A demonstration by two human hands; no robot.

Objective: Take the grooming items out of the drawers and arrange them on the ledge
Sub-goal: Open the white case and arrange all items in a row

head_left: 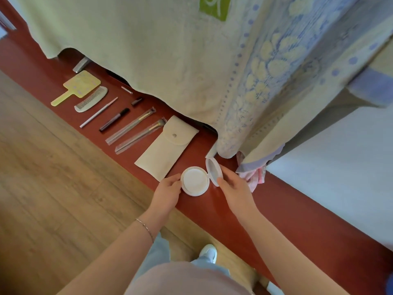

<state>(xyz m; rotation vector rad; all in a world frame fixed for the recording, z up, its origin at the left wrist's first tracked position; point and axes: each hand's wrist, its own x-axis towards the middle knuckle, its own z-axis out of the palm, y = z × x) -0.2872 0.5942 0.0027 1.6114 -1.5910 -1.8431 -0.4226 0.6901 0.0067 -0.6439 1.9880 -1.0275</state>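
A round white compact (195, 181) lies open on the red ledge (297, 213), its lid (213, 171) tilted up on the right. My left hand (167, 193) grips the base at its left rim. My right hand (232, 188) holds the raised lid. To the left along the ledge lie a cream pouch (165, 149), two wrapped brushes (138, 135), a dark pen-like stick (113, 120), a pink pencil (97, 112), a pale comb (91, 100) and a yellow hand mirror (76, 87). No drawers are in view.
A pale towel (138, 39) and a blue-patterned towel (276, 71) hang down over the back of the ledge. A small dark cap (136, 101) and a short pink piece (127, 90) lie near the towel's hem. Wooden floor (53, 177) runs along the left.
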